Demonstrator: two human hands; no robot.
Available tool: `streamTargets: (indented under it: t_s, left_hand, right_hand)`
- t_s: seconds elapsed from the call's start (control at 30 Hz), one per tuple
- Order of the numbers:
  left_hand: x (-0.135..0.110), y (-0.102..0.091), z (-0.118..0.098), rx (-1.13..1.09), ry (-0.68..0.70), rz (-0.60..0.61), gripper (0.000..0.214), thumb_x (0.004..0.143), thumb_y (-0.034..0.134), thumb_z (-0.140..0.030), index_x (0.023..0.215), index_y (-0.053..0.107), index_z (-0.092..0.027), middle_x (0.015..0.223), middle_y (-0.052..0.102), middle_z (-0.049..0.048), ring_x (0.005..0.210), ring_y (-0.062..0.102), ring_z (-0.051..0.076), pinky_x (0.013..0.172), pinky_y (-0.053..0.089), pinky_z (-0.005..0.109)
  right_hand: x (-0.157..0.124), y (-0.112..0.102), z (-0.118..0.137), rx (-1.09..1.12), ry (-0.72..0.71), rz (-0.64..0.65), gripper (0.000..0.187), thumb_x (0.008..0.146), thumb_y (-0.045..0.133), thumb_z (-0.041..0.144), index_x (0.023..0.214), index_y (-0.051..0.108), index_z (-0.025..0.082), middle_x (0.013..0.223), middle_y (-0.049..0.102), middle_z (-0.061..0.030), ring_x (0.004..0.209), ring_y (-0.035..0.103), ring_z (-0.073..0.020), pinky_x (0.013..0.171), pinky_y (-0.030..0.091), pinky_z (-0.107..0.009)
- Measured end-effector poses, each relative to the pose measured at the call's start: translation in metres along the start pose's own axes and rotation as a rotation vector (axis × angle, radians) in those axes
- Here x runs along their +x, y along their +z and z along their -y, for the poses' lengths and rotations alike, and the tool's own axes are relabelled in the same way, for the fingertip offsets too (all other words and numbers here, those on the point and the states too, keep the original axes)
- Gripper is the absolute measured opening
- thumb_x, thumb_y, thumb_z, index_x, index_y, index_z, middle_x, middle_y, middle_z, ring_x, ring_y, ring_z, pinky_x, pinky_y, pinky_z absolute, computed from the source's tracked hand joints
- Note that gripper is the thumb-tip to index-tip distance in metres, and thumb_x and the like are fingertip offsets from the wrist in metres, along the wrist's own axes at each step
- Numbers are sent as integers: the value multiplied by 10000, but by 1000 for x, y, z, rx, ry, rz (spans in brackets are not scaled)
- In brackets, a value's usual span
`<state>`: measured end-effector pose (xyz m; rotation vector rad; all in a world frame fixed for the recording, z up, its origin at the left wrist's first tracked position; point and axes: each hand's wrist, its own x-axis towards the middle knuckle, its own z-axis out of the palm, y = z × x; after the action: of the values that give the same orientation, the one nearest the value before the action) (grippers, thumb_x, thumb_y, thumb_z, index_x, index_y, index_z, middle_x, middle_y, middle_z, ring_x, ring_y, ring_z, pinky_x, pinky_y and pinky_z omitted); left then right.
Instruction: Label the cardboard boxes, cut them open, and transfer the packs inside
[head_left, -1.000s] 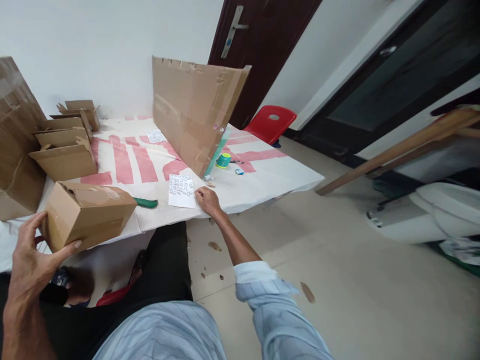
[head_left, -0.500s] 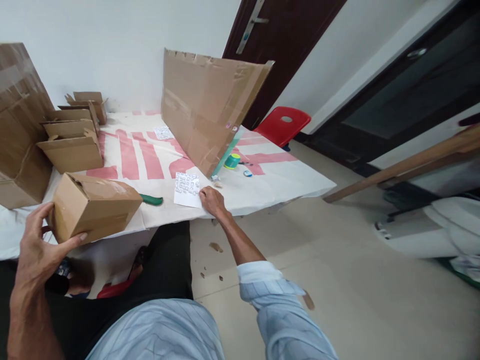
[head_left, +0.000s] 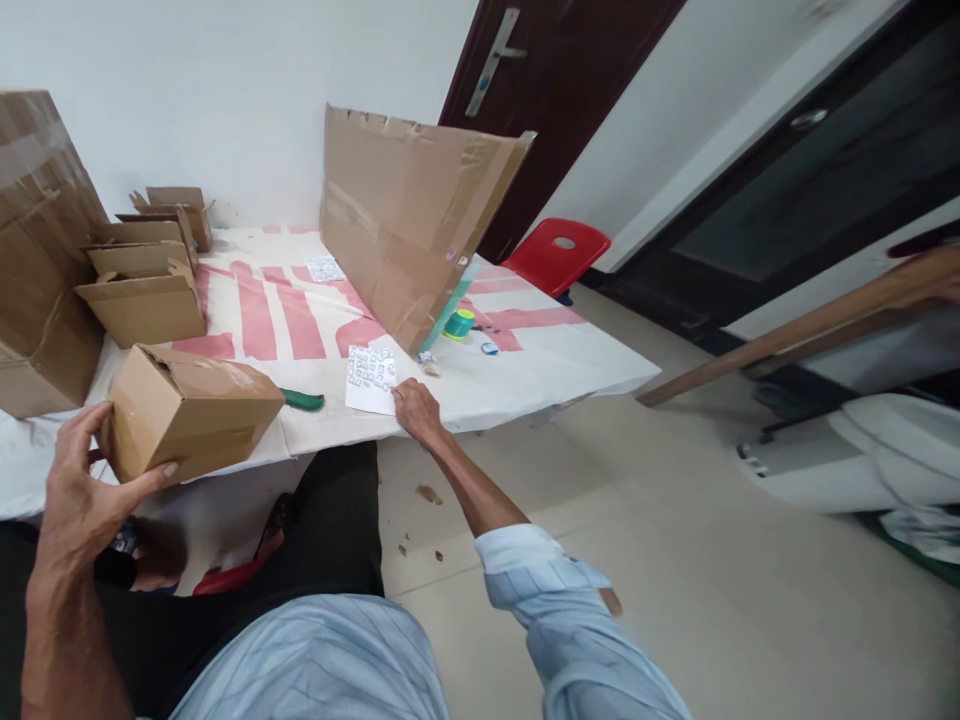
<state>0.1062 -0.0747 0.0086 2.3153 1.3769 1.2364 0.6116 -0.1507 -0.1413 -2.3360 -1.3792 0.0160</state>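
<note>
A closed, taped cardboard box [head_left: 225,425] sits tilted at the table's front edge. My left hand [head_left: 90,480] grips its left end, thumb along the lower front and fingers behind. My right hand [head_left: 417,408] is closed in a pinch at the right edge of a white sheet [head_left: 369,392] printed with rows of small marks. Its fingertips touch the sheet, but what lies between them is hidden. A green-handled tool [head_left: 303,400] pokes out from behind the box, its other end out of sight.
Open cardboard boxes [head_left: 146,310] stand at the left beside a large carton [head_left: 45,260]. A big cardboard panel [head_left: 420,220] leans upright mid-table. Right of it lie a green tape roll [head_left: 459,323] and a small round item [head_left: 489,349]. A red chair [head_left: 559,255] stands behind.
The view has shifted slightly. My right hand has moved a little down and left along the sheet's edge. My left hand still holds the box in the same place.
</note>
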Motion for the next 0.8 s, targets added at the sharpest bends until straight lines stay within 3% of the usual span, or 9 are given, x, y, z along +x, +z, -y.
streamTargets:
  t_s: [0.17,0.33,0.47,0.57,0.67,0.8]
  left_hand:
    - [-5,-5,8,-75,-81,41,975,668,890,-604,1514,563,-244,1546,575,138,1370,612,411,1058,605,552]
    - [-12,-12,29,-274,-191,119,1018,649,916,-510,1553,501,-292,1621,530,129,1460,552,412,1113,582,559]
    - [-25,-17,46,-398,-286,210,1079,658,922,-443,1597,420,-270,1723,403,179,1550,457,431,1168,526,593]
    - [-38,-20,55,-449,-313,267,1128,651,939,-452,1619,395,-251,1736,380,195,1598,396,426,1200,483,612]
    - [-48,-20,64,-503,-334,264,1153,639,962,-456,1626,398,-263,1718,415,192,1598,408,406,1230,448,598]
    - [-59,-18,74,-580,-356,192,1217,595,992,-493,1628,389,-266,1711,425,218,1610,393,411,1224,444,583]
  right_hand:
    - [-6,0,-7,83,45,-77,323,981,396,146,1070,706,164,1189,746,-162,1095,623,-259,987,463,-344]
    - [-12,1,-5,159,62,-174,322,937,399,159,1055,697,187,1132,748,-140,1071,652,-253,977,508,-352]
    - [-21,1,0,214,27,-243,328,903,387,173,1051,680,168,1125,706,-186,1087,651,-289,1002,527,-424]
    - [-26,7,7,284,-72,-411,269,906,427,242,1010,670,195,1048,691,-157,999,657,-291,959,555,-456]
    - [-28,11,28,360,-225,-507,224,917,473,281,990,673,214,1016,692,-133,928,663,-280,890,583,-458]
    - [-36,1,82,455,-380,-471,201,950,505,300,983,689,224,1001,701,-123,931,677,-277,850,606,-456]
